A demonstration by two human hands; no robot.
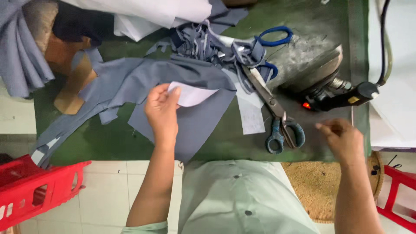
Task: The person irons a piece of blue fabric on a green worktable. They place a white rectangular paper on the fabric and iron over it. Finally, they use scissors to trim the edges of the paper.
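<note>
Head view, looking straight down on a green-covered table (130, 145). The left hand (162, 110) pinches a white paper piece (193, 95) between thumb and fingers, holding it flat against a grey-blue fabric piece (195, 125) that lies spread on the table. Taking that fabric piece as the landmark: just to its right lie grey-handled scissors (277, 119), blades pointing up and away from the person, and a narrow white strip (251, 115) sits between the fabric and the scissors. Further right of the scissors rests an iron (323, 82) tipped on its side, a small red light glowing at its base and a black cord running off toward the far edge. The right hand (344, 138) hovers near the table's near edge, right of the scissors' handles, fingers loosely curled and holding nothing that can be made out. Beyond the fabric, a heap of grey-blue scraps (208, 43) is tangled with blue-handled scissors (273, 37). To the fabric's left lies a brown cardboard shape (71, 86); below it, off the table, stands a red plastic stool (34, 188).
</note>
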